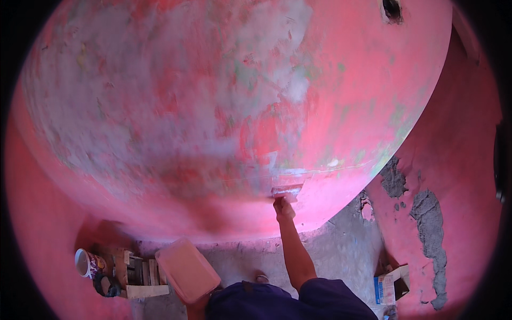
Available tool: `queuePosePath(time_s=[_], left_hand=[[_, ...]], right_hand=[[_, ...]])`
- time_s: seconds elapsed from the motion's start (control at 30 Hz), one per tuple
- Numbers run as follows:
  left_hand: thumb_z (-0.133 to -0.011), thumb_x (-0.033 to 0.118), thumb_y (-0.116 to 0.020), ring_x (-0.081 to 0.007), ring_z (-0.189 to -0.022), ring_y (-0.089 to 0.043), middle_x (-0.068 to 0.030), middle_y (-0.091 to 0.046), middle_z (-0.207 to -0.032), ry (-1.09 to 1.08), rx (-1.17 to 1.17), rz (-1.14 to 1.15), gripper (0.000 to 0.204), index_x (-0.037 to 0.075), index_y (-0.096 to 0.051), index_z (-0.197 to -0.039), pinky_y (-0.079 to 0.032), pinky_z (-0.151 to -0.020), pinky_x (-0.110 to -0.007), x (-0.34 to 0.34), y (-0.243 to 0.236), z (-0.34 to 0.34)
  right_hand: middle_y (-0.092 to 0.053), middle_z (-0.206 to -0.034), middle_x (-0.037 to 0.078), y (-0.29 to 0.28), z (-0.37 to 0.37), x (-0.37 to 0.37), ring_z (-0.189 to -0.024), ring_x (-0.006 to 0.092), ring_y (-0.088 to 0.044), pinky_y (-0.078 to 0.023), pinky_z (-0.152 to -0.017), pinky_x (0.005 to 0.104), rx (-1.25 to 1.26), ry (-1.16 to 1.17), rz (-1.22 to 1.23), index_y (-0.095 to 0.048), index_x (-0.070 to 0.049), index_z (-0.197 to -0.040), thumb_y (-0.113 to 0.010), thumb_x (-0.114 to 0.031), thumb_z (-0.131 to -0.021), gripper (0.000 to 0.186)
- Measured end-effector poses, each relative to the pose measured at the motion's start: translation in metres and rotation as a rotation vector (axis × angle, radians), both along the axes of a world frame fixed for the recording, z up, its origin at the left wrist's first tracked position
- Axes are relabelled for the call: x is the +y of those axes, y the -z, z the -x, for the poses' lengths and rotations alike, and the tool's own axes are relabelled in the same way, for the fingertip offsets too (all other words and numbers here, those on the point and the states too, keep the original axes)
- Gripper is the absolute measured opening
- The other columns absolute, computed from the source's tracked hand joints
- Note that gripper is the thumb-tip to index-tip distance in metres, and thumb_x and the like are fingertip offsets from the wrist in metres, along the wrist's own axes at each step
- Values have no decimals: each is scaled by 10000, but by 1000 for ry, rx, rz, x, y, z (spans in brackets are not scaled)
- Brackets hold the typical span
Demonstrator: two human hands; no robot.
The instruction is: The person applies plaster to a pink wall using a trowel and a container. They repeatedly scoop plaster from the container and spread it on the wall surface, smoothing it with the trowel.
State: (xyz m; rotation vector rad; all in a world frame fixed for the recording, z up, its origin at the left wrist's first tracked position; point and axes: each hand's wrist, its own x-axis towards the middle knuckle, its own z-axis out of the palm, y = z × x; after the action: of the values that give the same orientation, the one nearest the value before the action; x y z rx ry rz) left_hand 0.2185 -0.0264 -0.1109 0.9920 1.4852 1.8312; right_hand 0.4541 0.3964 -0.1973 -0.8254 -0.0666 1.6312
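My right hand (285,207) is closed on the handle of a wide, flat putty knife (287,191), arm stretched forward. Its blade lies against the lower part of the pink wall (341,122), with whitish filler along it. Grey-white smears, red patches and green traces cover much of the wall, mostly on the left and above the blade. A pale dab of filler (333,162) sits to the right of the knife. My left hand does not show. Close to my left side is a pink rectangular plastic container (188,271); what supports it is hidden.
Left of the container are a wooden crate (146,272) and a tipped white bucket (84,262). An open cardboard box (393,285) stands at the lower right. Grey mortar patches (428,229) mark the right side wall. A hole (392,10) opens high in the wall.
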Motion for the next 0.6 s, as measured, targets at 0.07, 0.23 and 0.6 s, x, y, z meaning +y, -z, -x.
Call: queuePosePath(time_s=[0.07, 0.23, 0.6], left_hand=[[-901, 420, -459, -254, -1286, -341, -59, -350, -1395, 96, -332, -115, 632, 150, -189, -1404, -287, -1043, -478, 3, -20, -4], [-803, 393, -625, -224, -1285, -348, -47, -356, -1394, 151, -49, -45, 774, 137, -202, -1397, -259, -1068, -423, 6, -37, -4], [-792, 385, -628, -224, -1264, -373, -65, -365, -1384, 121, -543, -66, 775, 107, -219, -1390, -272, -1061, -395, -9, -42, -7]], right_hand=[[-589, -852, 51, 17, 3, -22, -796, 209, -587, -538, -690, 358, -150, 54, 328, -571, -67, -998, -588, -98, -856, 146], [-581, -951, 34, 23, -31, -77, -838, 165, -581, -536, -758, 313, 170, 87, 108, -549, -100, -1082, -595, -120, -868, 220], [-563, -959, 7, -70, 48, -36, -870, 168, -530, -478, -742, 289, -10, -42, -59, -530, -86, -1065, -510, -142, -910, 166]])
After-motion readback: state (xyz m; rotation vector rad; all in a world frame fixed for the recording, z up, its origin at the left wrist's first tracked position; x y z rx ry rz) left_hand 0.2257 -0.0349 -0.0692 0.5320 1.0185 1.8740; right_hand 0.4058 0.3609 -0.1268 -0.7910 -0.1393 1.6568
